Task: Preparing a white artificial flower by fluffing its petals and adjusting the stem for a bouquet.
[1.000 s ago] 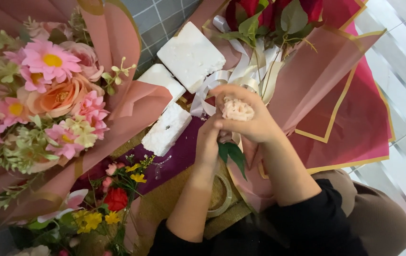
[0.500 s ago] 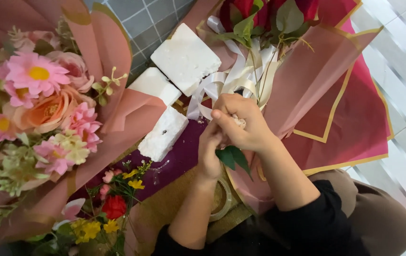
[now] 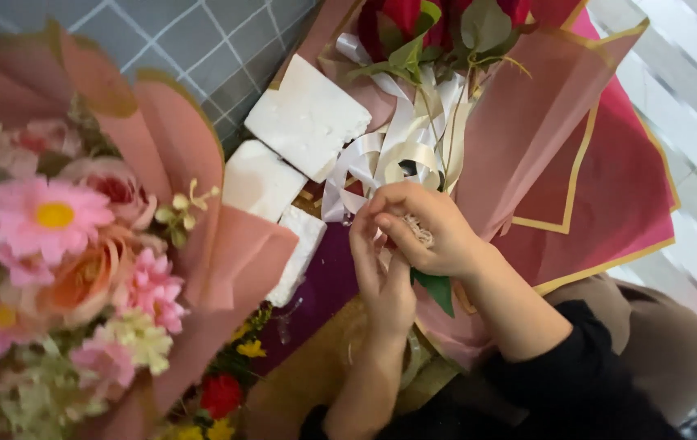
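Grey tiled flooring (image 3: 161, 41) is seen behind the bouquets. A small pale flower (image 3: 422, 235) is pinched by the right hand (image 3: 430, 232) and braced by the left hand (image 3: 381, 277), fingers curled narrow, beside the white ribbon (image 3: 401, 155). Petals could be crushed by a tighter squeeze.

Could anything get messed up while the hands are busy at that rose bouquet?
Maybe. The left hand and right hand pinch something pale right under the ribbon bow, so a tug might loosen or crumple its loops. The red roses lie close above, and a pull might bend a stem. The big pink bouquet sits beside the left forearm, so a nudge might squash its petals.
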